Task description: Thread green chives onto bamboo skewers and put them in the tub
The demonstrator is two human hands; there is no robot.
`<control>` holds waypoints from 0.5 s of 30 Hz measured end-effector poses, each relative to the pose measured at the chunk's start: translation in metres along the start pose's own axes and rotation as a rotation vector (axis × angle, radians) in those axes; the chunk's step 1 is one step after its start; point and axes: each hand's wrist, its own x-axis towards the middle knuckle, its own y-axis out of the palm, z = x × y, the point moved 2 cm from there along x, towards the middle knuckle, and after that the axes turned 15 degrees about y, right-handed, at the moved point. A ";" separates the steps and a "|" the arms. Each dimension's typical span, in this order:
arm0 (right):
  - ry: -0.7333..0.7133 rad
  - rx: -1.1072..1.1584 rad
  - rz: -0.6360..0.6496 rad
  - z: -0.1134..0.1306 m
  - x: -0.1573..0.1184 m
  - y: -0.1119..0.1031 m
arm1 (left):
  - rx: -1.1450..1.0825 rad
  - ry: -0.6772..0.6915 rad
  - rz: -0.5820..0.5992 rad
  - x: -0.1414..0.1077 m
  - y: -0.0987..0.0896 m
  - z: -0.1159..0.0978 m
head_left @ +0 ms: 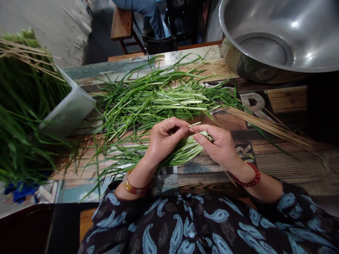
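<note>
My left hand [166, 137] is closed, thumb and forefinger pinching near the pale end of a single garlic chive stalk [195, 124]. Facing it, my right hand [218, 143] is closed on a thin bamboo skewer [231, 178], whose lower length slants out below the palm. Beneath both hands lies a flat row of garlic chives [186, 151], white ends toward my right fingers and leaves trailing left. My fingers partly cover where skewer and stalks meet. Just beyond, a loose heap of garlic chives [159, 100] spreads over the table.
Bamboo skewers [270, 125] lie in a bundle at right. A big steel basin [235, 67] stands at the back right. On the left, a white container [75, 111] holds more chives, with skewers across the top. A person's leg [152, 17] shows beyond the patterned wooden table [286, 169].
</note>
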 end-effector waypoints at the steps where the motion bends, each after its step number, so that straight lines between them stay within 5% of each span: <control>1: -0.008 0.005 0.001 0.000 0.000 0.000 | 0.003 0.003 0.003 0.000 0.000 0.000; 15: 0.002 0.005 -0.002 0.001 0.000 0.000 | 0.001 0.040 0.011 0.000 0.000 0.000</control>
